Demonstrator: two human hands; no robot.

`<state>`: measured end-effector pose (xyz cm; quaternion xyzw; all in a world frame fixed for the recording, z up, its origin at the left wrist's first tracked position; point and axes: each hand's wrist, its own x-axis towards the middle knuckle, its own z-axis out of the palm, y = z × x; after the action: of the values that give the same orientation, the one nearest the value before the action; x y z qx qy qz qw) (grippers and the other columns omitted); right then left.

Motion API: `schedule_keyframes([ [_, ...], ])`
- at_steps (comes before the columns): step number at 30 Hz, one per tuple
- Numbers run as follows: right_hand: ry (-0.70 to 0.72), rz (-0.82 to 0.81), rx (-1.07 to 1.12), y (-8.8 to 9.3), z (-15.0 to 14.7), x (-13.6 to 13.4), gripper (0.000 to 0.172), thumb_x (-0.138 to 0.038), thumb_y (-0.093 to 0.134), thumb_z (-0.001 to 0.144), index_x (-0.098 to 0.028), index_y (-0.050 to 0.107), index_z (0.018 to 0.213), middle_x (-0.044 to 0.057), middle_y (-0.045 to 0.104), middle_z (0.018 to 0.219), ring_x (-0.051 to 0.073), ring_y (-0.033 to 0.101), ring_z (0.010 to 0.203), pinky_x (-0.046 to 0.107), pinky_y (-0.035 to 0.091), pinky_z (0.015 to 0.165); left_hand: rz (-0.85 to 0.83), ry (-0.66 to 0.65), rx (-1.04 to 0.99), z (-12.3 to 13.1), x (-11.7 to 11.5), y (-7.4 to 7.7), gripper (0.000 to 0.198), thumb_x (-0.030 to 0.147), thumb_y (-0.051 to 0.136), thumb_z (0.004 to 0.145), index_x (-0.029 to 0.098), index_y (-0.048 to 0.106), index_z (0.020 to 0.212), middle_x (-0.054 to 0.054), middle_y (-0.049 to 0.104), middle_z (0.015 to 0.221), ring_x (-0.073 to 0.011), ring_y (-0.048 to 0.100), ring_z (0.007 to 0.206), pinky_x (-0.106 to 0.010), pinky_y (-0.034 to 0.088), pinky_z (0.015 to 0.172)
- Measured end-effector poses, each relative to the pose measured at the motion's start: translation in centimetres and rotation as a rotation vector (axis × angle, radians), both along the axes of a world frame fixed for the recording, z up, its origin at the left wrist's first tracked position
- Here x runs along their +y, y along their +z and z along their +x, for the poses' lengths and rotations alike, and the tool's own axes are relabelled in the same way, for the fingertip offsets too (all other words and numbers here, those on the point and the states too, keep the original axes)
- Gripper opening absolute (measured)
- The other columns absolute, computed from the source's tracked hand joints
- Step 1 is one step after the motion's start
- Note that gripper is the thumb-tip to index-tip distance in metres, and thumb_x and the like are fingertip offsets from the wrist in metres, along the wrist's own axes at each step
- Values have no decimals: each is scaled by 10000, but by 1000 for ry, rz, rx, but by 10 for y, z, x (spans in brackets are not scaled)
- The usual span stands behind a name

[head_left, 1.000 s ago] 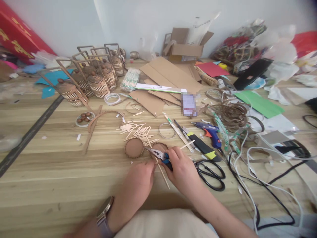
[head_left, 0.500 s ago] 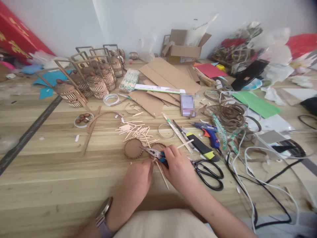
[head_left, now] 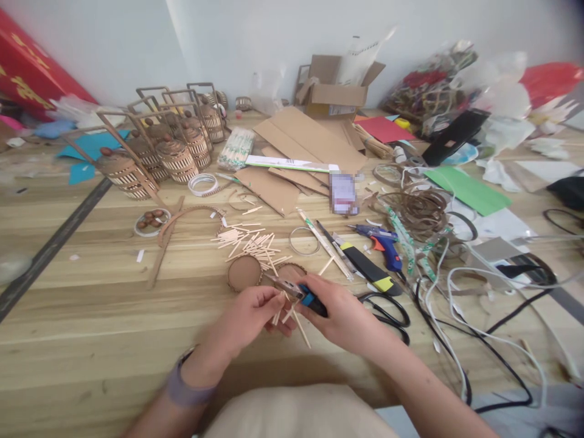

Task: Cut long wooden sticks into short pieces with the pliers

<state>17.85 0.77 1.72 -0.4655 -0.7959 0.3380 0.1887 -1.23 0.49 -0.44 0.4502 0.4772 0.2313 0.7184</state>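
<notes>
Pliers (head_left: 292, 288) with blue and black handles are in my right hand (head_left: 340, 307), their jaws pointing left. My left hand (head_left: 255, 307) pinches thin wooden sticks (head_left: 277, 315) just below the jaws; its other fingers curl underneath. Another stick (head_left: 302, 331) slants down between the hands. Beyond the pliers lie two round brown cardboard discs with ridged rims, the left disc (head_left: 244, 273) in full view and the right disc (head_left: 290, 272) partly hidden by the pliers and my hand. A loose pile of short cut sticks (head_left: 250, 242) is just past them.
Black-handled scissors (head_left: 387, 310), a utility knife (head_left: 371, 267) and a blue glue gun (head_left: 385, 243) lie to the right, with cables (head_left: 456, 340) beyond. Small woven baskets (head_left: 177, 159) with tall handles stand at back left. Cardboard sheets (head_left: 310, 137) cover the back middle.
My left hand has turned, so its thumb and the pinched sticks now show. The pliers have tilted and shifted slightly right with my right hand, which now covers more of the scissors.
</notes>
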Motion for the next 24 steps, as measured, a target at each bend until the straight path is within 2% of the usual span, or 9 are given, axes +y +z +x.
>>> schedule_keyframes([
  [3, 9, 3, -3, -4, -3, 1, 193, -114, 554, 852, -195, 603, 1020, 53, 687, 940, 195, 645, 830, 291, 478, 729, -27, -15, -3, 3, -2, -3, 538, 693, 628, 713, 158, 607, 765, -49, 713, 689, -193, 683, 638, -258, 424, 586],
  [9, 84, -63, 24, -1, -3, 3, 385, -92, 567, 854, -199, 568, 1224, 64, 711, 1087, 203, 670, 950, 298, 498, 807, -2, -70, -55, 1, -4, -9, 467, 628, 621, 771, 161, 635, 787, -30, 706, 673, -182, 680, 627, -256, 421, 599],
  [13, 89, -97, 51, 1, -3, 2, 368, -113, 591, 865, -203, 574, 1221, 54, 717, 1075, 194, 674, 944, 289, 501, 812, -39, -110, -75, 0, -3, -6, 450, 619, 634, 764, 170, 625, 779, -25, 713, 691, -176, 676, 628, -263, 425, 622],
  [17, 112, -123, 98, 0, 0, 2, 352, -124, 597, 871, -228, 581, 1207, 30, 722, 1027, 180, 680, 918, 278, 514, 800, -97, -141, -109, 1, -4, -3, 504, 654, 710, 653, 167, 596, 719, -29, 696, 655, -174, 651, 594, -270, 424, 612],
  [20, 112, -32, 137, -3, 1, 4, 387, -106, 584, 862, -229, 563, 1229, 76, 666, 1183, 206, 631, 1090, 348, 506, 920, -109, -107, -119, 2, -4, -3, 520, 656, 729, 629, 161, 604, 725, -31, 692, 655, -168, 637, 588, -274, 430, 622],
  [22, 57, 77, 160, -7, 0, 3, 398, -115, 590, 861, -217, 544, 1242, 120, 565, 1319, 229, 524, 1255, 406, 458, 1023, -115, -40, -106, 2, -4, -4, 520, 652, 725, 639, 155, 614, 740, -31, 687, 660, -165, 634, 601, -273, 435, 632],
  [24, -17, 160, 156, -11, -3, -1, 426, -140, 633, 844, -218, 526, 1248, 140, 497, 1356, 249, 454, 1320, 436, 442, 1053, -110, 52, -83, 2, -3, -4, 505, 637, 725, 649, 152, 623, 746, -24, 673, 664, -160, 624, 616, -268, 438, 634],
])
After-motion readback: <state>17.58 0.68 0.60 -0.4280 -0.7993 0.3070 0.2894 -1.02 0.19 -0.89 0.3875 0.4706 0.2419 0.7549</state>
